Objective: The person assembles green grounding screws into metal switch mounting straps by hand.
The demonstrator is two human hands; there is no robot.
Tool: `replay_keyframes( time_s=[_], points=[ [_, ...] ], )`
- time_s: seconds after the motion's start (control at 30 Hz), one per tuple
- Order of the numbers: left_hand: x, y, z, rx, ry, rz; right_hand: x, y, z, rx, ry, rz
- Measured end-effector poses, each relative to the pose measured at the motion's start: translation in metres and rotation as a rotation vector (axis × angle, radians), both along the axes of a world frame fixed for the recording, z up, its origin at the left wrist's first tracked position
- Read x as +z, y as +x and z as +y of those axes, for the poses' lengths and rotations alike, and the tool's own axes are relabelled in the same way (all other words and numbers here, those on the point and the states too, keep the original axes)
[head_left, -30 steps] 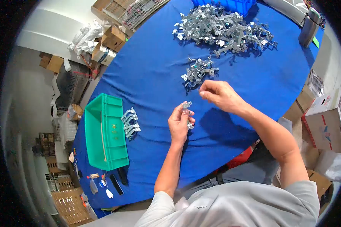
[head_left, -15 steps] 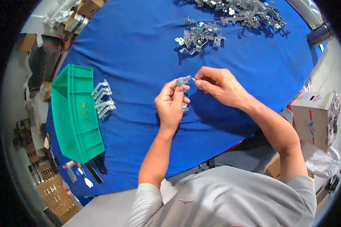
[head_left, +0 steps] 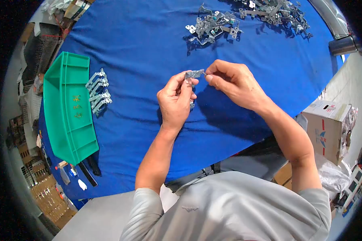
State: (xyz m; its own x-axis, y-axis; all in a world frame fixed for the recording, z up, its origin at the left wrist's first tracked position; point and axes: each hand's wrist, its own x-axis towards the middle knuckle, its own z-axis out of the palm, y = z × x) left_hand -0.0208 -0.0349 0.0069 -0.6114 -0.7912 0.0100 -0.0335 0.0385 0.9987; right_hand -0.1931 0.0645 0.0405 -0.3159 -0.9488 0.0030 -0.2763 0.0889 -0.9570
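My left hand (head_left: 175, 98) is closed around a silvery metal bracket (head_left: 194, 74). Its flat, holed end sticks out above the thumb, while lower parts of it show past the curled fingers. Just to the right, my right hand (head_left: 239, 84) pinches a small thin metal pin (head_left: 204, 73) between thumb and forefinger. The pin's tip meets the right end of the bracket. Both hands are raised over a blue cloth (head_left: 136, 52), and a shadow falls beneath the right one.
Left of the hands, several similar brackets (head_left: 98, 92) lie in a row beside a green plastic bin (head_left: 63, 108). Tangled metal parts form a small heap (head_left: 215, 28) and a larger pile (head_left: 275, 14) at the back. A cardboard box (head_left: 323, 124) stands off the table's right side.
The whole view has shifted, so the bin and hands appear farther left and higher. Less of the pin shows at the bracket's end. Both hands keep their grip.
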Motion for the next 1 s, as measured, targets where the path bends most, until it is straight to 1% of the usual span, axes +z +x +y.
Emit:
replay_keyframes(
  time_s=[0.13,0.2,0.23,0.33,0.4,0.5,0.63,0.73,0.83,0.93,1.0],
  points=[
    [-0.001,0.001,0.0,-0.004,-0.017,0.025,0.006,-0.002,0.001,0.021,0.019,0.117],
    [-0.002,0.0,-0.006,0.009,-0.312,-0.005,0.004,-0.004,0.001,0.032,0.009,0.16],
    [-0.002,0.0,-0.008,0.016,-0.46,-0.021,0.001,-0.004,0.001,0.038,0.011,0.123],
    [-0.001,0.001,-0.008,0.024,-0.589,-0.01,-0.005,-0.004,0.0,0.052,0.043,0.02],
    [0.001,0.0,-0.008,0.029,-0.582,-0.008,-0.003,-0.003,-0.001,0.059,0.103,-0.03],
    [0.001,0.0,-0.007,0.034,-0.584,-0.004,-0.01,-0.005,-0.001,0.062,0.085,-0.227],
    [0.006,0.001,-0.006,0.026,-0.541,-0.037,-0.004,-0.012,-0.002,0.127,0.115,-0.422],
    [0.004,0.0,-0.004,-0.013,-0.565,-0.024,-0.005,-0.012,-0.002,0.146,0.142,-0.369],
    [0.004,-0.002,-0.003,-0.025,-0.594,-0.026,0.001,-0.014,-0.001,0.129,0.221,-0.312],
    [-0.002,-0.002,-0.005,-0.066,-0.605,-0.03,0.004,-0.008,-0.004,-0.072,0.033,-0.25],
    [-0.002,0.0,-0.004,-0.026,-0.329,-0.05,0.009,-0.011,-0.003,-0.06,0.091,-0.219]
  ],
)
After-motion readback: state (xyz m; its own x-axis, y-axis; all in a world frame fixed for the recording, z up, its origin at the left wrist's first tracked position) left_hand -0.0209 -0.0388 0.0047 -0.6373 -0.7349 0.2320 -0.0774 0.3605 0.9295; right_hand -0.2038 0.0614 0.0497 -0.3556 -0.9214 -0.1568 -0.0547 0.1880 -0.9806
